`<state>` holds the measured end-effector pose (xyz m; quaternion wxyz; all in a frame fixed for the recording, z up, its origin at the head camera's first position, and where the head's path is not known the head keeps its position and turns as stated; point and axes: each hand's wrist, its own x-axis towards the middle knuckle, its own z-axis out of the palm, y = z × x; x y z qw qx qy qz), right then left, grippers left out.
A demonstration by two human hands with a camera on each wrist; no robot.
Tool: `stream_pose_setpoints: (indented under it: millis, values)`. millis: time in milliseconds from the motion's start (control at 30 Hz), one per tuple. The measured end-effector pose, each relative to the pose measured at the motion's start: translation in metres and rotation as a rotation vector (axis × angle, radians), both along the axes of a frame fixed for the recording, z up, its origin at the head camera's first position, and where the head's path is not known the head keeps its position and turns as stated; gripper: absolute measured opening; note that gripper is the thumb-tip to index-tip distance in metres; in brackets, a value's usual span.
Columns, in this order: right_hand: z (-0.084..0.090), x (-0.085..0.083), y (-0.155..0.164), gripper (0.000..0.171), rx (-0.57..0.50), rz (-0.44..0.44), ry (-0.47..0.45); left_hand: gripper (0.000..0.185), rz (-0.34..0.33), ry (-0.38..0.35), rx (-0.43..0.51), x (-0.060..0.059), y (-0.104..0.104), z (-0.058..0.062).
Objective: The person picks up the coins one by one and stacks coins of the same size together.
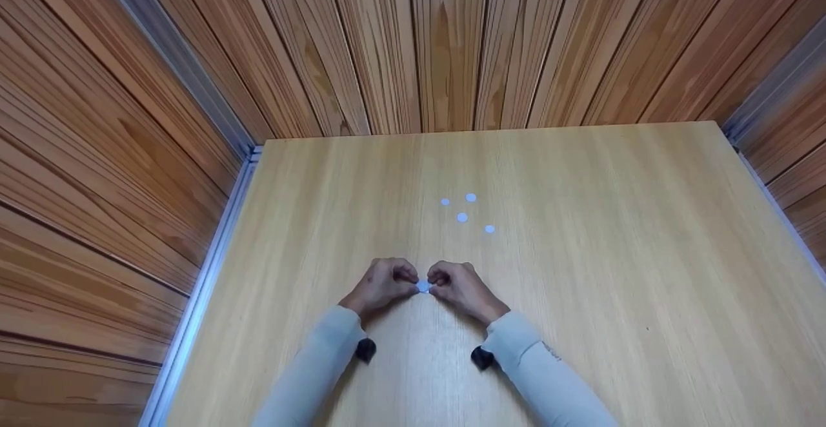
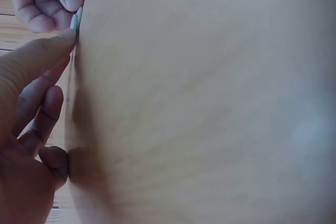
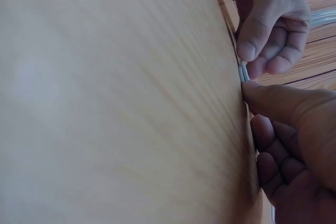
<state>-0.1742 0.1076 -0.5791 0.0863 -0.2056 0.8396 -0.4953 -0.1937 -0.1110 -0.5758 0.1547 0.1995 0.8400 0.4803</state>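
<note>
Disc (image 1: 423, 286) on table (image 1: 581, 253), pinched between left hand (image 1: 382, 283), right hand (image 1: 459, 287)

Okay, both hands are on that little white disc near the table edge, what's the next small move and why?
Probably lift the disc slightly off the table. Both the left hand and right hand pinch its rim with their fingertips while it lies flat on the wood, and four more discs lie apart beyond.
</note>
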Motion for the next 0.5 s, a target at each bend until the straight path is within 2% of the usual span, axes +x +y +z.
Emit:
stream_pose_setpoints:
  millis: [200, 500]
  values:
    - [-0.0005, -0.0004, 0.0014, 0.016, -0.006, 0.004, 0.001, 0.015, -0.009, 0.003, -0.001, -0.0009, 0.0001, 0.0002]
    - [-0.0014, -0.0016, 0.0023, 0.014, -0.007, -0.009, -0.007, 0.015, 0.005, -0.035, -0.035, -0.0006, 0.0001, 0.0013]
